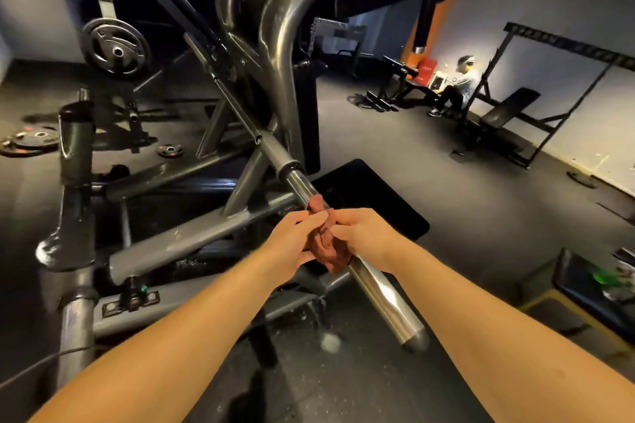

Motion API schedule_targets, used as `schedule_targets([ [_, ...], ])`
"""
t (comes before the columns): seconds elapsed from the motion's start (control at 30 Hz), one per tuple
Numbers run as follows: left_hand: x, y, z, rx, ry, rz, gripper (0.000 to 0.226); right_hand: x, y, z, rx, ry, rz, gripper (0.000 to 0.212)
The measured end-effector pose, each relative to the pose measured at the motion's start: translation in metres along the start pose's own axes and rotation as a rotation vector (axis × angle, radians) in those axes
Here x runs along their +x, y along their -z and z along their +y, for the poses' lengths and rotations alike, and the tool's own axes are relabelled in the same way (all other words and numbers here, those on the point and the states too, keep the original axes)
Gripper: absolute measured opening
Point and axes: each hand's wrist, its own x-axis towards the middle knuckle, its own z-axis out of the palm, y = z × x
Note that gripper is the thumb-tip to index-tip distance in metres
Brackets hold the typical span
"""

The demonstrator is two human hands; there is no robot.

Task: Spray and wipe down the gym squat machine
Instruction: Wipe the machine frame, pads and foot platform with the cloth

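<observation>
Head view: at 6 o'clock, just below the middle, both hands meet on the chrome bar (381,292) that juts from the squat machine (275,45) toward the viewer. A reddish-brown cloth (328,256) is wrapped around the bar, and the left hand (292,240) and right hand (366,233) close on it from opposite sides, fingers curled over the fabric. Held this way, the cloth likely hugs the whole round surface, so one slide along the bar would clean all of it. The wrap sits partway along the shiny length. Bare metal runs up toward 12 o'clock to a collar, and down toward 5 o'clock to the rounded tip. My guess is the wiping is in hand and much of the frame is left to do.

No spray bottle shows plainly. A dark bin (580,285) at 4 o'clock holds something green, too blurred to name. A weight plate (115,50) hangs at 10 o'clock, and a seated person (460,86) is well apart at 2 o'clock
</observation>
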Motion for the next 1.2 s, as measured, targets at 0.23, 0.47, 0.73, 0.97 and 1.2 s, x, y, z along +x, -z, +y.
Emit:
schedule_targets([
  [0.23,0.023,0.020,-0.015,0.040,-0.020,0.070,0.033,0.022,-0.008,-0.003,-0.162,0.067,0.253,0.025],
  [0.47,0.076,0.039,-0.015,-0.152,0.016,0.547,0.017,0.028,-0.016,0.024,-0.488,-0.282,0.213,0.037],
  [0.73,0.138,0.040,-0.012,-0.237,0.133,0.472,0.063,0.050,-0.011,0.029,-0.557,-0.380,0.182,0.022],
  [0.97,0.123,0.022,-0.029,-0.233,0.145,0.406,0.061,0.048,-0.006,0.045,-0.434,-0.318,0.222,0.019],
  [1.2,0.035,-0.042,-0.081,-0.071,0.267,0.222,0.025,0.002,0.027,0.064,-0.507,-0.306,0.100,0.036],
])
